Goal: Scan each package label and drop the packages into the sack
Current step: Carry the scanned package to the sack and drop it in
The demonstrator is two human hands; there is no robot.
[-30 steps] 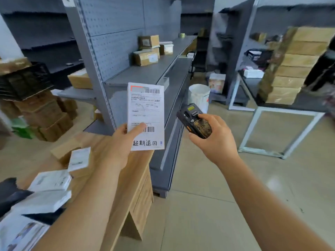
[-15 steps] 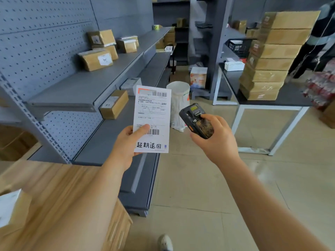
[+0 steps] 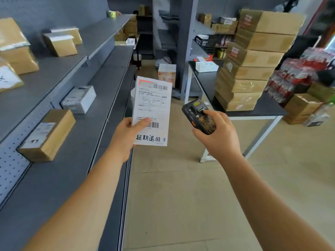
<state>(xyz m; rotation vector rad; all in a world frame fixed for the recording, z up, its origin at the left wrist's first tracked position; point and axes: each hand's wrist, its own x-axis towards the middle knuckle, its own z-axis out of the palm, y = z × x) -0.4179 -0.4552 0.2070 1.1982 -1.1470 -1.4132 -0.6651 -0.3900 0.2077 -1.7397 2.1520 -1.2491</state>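
White labelled package (image 3: pixel 152 113) pinched in our left hand (image 3: pixel 126 136), beside the handheld scanner (image 3: pixel 200 117).
Our right hand (image 3: pixel 216 136) grips the scanner; our thumb near the lower barcode could spoil the read.

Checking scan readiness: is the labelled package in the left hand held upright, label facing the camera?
Yes. The package stands upright in the left hand, label toward the camera, barcodes visible, thumb partly covering the lower one.

Shelves (image 3: pixel 101 73) left; box stack (image 3: pixel 253 58) on table (image 3: pixel 253 109) right.
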